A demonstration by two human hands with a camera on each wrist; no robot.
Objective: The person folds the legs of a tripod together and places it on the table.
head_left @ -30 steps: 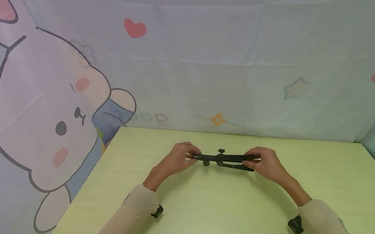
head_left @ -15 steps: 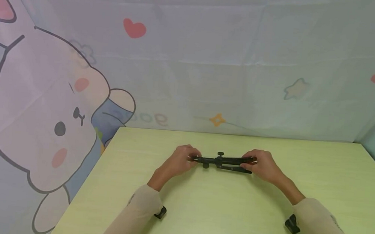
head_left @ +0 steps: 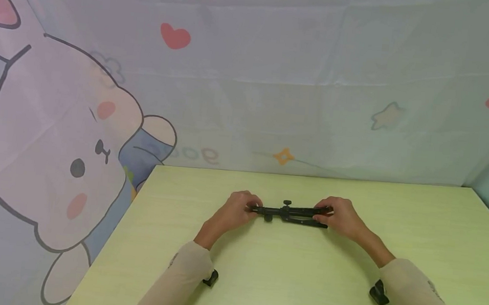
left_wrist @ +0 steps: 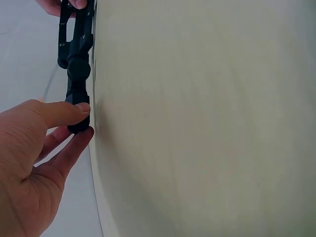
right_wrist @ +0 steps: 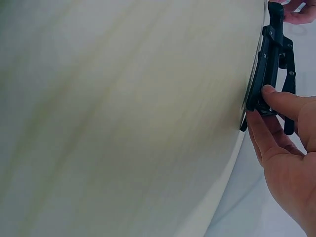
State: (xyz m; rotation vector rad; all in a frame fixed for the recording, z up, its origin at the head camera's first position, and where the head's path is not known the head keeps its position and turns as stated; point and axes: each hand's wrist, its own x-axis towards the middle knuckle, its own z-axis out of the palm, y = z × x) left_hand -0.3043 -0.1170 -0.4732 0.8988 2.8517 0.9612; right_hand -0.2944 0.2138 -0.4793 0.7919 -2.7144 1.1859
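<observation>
A small black tripod lies sideways between my hands, low over the far part of the table, its legs folded nearly together and pointing right. My left hand pinches its narrow end; in the left wrist view the thumb lies on top of that end, fingers beneath. At the leg end, my right hand grips the legs between thumb and fingers, as the right wrist view shows. One leg stands slightly apart from the others. Knobs stick out on both sides of the tripod's middle.
The pale yellow-green table ends at the back against a light cloth backdrop printed with hearts and a star. A cartoon rabbit print covers the left side. Each sleeve carries a black wrist device.
Both hands have lowered the tripod slightly toward the table and a little nearer to me. The right hand has shifted slightly left. The grip of both hands stays the same.
</observation>
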